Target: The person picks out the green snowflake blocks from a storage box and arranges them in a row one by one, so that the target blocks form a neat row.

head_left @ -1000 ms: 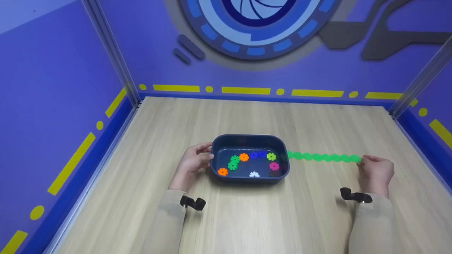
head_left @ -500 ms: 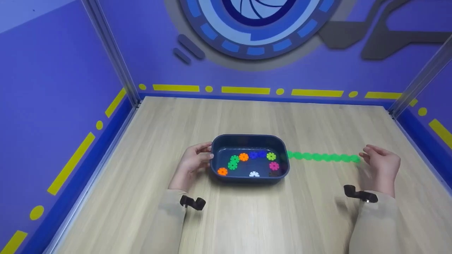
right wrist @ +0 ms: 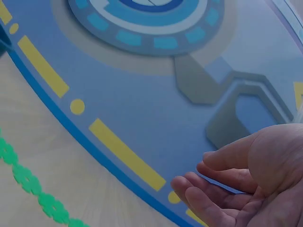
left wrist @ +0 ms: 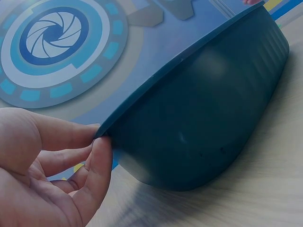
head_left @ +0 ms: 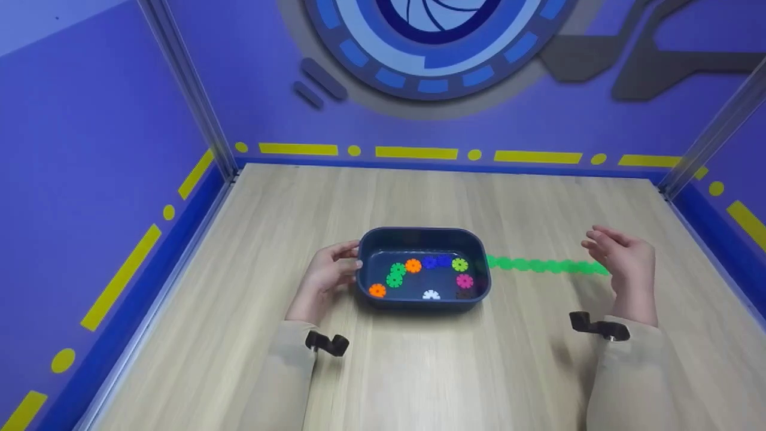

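On the table sits a dark blue plastic box (head_left: 423, 304), and my left hand (head_left: 323, 272) pinches its left rim between thumb and fingers. The left wrist view shows the thumb at the rim, with fingertips against the outer wall (left wrist: 199, 113). Several snowflake discs lie inside the box, among them an orange disc (head_left: 413, 266), a pink disc (head_left: 464, 281) and a white disc (head_left: 431, 295). A chain of linked green snowflake discs (head_left: 538, 265) stretches to the right from behind the box. Over its right end my right hand (head_left: 631, 263) hovers, holding nothing, fingers loosely bent.
The wooden table (head_left: 467, 371) is enclosed by a printed blue back wall (head_left: 239, 90) and side panels. Metal corner posts (head_left: 191, 84) stand at the back left and back right. Black wrist mounts (head_left: 326, 344) stick out from both sleeves.
My right hand has let go of the green chain's right end, lifted, and moved back leftward above it. The chain stays on the table. My left hand and the box are unmoved.
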`<act>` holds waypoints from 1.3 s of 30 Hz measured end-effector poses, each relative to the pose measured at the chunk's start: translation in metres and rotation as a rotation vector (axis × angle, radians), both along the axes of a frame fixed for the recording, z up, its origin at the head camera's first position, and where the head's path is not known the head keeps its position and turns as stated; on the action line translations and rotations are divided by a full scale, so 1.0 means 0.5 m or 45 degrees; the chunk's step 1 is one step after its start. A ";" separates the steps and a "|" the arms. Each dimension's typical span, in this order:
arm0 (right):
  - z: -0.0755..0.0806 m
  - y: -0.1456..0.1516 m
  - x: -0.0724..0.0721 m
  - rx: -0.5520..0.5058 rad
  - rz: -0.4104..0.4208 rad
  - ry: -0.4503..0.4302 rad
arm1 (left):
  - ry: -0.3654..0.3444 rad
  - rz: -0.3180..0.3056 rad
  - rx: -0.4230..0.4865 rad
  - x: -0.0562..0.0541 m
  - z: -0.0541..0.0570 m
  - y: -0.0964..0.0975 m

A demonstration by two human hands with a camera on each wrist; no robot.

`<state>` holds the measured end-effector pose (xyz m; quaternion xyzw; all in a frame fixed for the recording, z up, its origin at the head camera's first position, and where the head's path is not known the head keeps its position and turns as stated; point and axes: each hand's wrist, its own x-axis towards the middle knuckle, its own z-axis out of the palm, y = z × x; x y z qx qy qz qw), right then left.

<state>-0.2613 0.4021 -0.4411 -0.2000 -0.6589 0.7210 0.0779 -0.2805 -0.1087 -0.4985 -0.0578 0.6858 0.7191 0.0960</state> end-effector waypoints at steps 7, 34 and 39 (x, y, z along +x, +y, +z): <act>0.006 -0.047 -0.006 0.037 0.205 0.098 | 0.011 0.009 -0.007 -0.004 0.000 0.001; -0.011 -0.273 -0.031 0.366 0.685 0.103 | 0.008 0.003 -0.022 -0.002 -0.002 0.001; -0.015 -0.317 -0.039 0.415 0.747 0.103 | 0.013 0.007 -0.011 -0.002 -0.001 0.002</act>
